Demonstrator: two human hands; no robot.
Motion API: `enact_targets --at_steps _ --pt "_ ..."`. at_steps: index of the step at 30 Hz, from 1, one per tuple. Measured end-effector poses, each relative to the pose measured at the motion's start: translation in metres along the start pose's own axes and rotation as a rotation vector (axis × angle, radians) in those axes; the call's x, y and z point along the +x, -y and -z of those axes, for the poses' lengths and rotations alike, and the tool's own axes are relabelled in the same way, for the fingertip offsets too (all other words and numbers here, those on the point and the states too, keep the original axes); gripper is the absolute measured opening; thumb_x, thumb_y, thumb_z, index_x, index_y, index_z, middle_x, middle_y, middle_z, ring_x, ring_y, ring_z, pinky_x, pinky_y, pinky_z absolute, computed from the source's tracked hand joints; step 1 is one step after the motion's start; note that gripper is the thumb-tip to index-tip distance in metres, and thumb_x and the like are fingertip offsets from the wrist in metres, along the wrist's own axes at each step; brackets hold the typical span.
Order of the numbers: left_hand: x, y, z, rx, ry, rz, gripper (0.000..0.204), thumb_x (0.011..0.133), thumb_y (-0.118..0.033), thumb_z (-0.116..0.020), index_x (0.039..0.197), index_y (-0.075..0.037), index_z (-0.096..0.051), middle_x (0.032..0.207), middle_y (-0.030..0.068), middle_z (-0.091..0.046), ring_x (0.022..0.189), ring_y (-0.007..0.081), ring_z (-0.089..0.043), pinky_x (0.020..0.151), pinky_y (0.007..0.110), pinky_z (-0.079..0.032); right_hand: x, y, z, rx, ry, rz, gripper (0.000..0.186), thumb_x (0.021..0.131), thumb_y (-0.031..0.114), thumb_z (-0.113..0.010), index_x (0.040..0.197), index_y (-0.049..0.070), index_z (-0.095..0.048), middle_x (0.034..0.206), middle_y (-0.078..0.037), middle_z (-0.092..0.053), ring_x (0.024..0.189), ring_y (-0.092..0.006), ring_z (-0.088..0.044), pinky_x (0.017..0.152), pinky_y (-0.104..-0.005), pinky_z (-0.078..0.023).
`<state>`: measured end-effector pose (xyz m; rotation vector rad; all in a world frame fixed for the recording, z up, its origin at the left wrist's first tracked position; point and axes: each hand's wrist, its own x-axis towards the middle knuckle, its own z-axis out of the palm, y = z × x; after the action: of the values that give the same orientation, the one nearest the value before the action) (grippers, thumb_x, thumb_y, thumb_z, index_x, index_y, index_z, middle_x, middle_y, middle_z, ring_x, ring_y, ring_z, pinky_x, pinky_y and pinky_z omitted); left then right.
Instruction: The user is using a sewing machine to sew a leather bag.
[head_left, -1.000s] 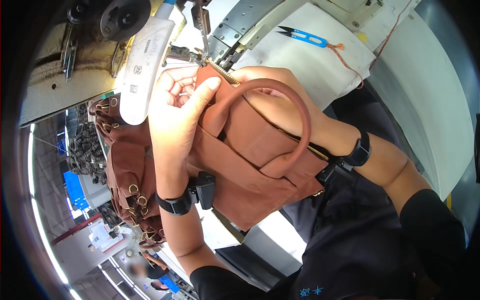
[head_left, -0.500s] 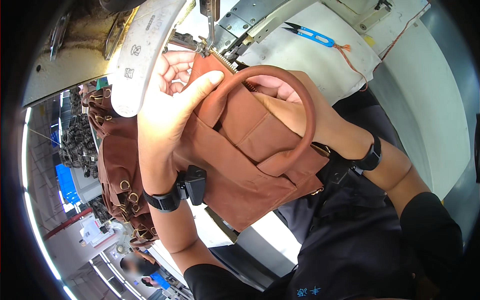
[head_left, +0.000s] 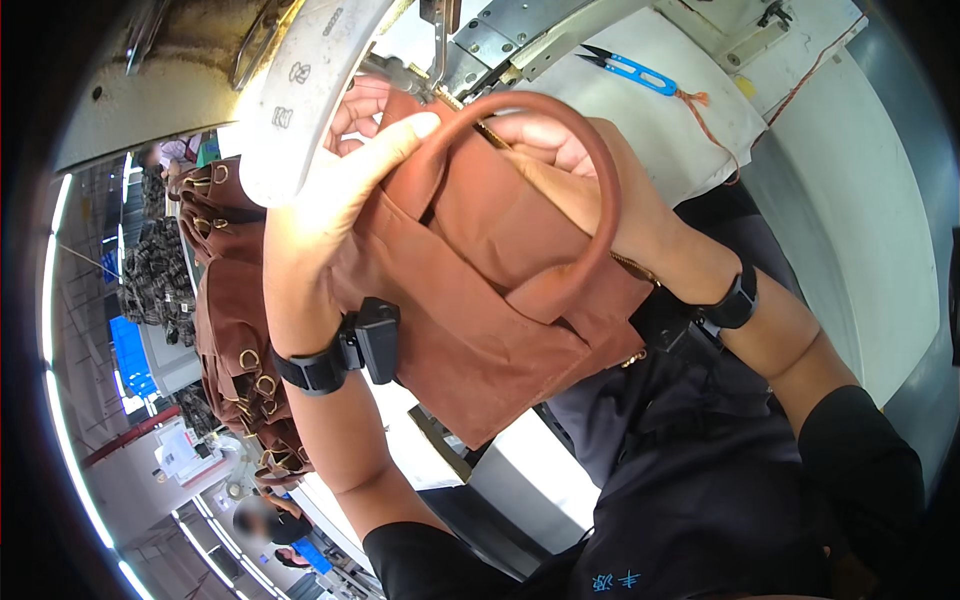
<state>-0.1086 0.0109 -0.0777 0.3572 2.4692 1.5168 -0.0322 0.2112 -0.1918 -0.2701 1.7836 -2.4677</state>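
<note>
A brown leather handbag (head_left: 440,320) with a round tubular handle (head_left: 612,190) lies tilted in front of me. Its upper corner and the brass-toothed zipper (head_left: 447,98) along its edge reach under the presser foot and needle bar (head_left: 425,85) of a sewing machine. My left hand (head_left: 372,160) pinches the panel near that corner, thumb on top and the other fingers behind it. Through the handle's loop, my right hand (head_left: 565,180) is closed on the zippered edge; its fingertips are partly hidden by the leather.
The machine's white arm (head_left: 300,100) stands close to my left hand. Blue thread snips (head_left: 635,72) with an orange cord rest on the white bed at upper right. More brown bags (head_left: 235,310) are piled at left. Another person (head_left: 285,525) sits far off at lower left.
The handbag and both hands have shifted slightly up toward the machine's foot, and the handle has tipped with them. My view has moved a little. Both hands keep their hold.
</note>
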Motion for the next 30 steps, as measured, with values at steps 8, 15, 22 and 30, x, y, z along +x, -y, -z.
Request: enact_targets --at_steps 8,15,22,30 --pt "0.016 0.007 0.02 0.22 0.042 -0.029 0.048 0.091 -0.015 -0.083 0.129 0.004 -0.059 0.124 0.0105 -0.066 0.115 0.0169 -0.064 0.104 0.028 -0.049 0.011 0.001 -0.001 -0.056 -0.019 0.138 0.029 0.107 0.01 -0.061 0.13 -0.005 -0.068 0.117 -0.007 -0.075 0.102 -0.01 -0.068 0.09 -0.0265 -0.055" --pt "-0.031 -0.026 0.022 0.456 -0.074 0.011 0.044 0.094 -0.017 -0.08 0.132 0.001 -0.068 0.13 0.0111 -0.069 0.119 0.0203 -0.063 0.104 0.035 -0.049 -0.007 0.004 0.017 -0.043 0.09 0.079 0.027 0.103 0.019 -0.068 0.118 -0.003 -0.074 0.1 -0.006 -0.077 0.089 -0.0066 -0.067 0.079 -0.0259 -0.054" --pt "-0.138 -0.046 -0.041 0.705 -0.089 -0.175 0.033 0.092 -0.008 -0.078 0.124 -0.001 -0.071 0.134 0.012 -0.07 0.127 0.0239 -0.063 0.11 0.039 -0.046 -0.075 0.019 0.051 0.061 0.206 -0.181 0.029 0.108 0.023 -0.066 0.118 -0.002 -0.075 0.083 0.001 -0.068 0.064 -0.0075 -0.062 0.059 -0.0247 -0.051" --pt "-0.179 -0.012 -0.146 0.721 -0.31 -0.413 0.034 0.084 -0.004 -0.083 0.116 -0.004 -0.074 0.124 0.0117 -0.072 0.118 0.0335 -0.064 0.103 0.044 -0.049 -0.091 0.023 0.05 -0.03 0.183 -0.039 0.029 0.108 0.027 -0.065 0.107 0.0 -0.077 0.079 0.001 -0.068 0.067 -0.0062 -0.063 0.06 -0.0232 -0.051"
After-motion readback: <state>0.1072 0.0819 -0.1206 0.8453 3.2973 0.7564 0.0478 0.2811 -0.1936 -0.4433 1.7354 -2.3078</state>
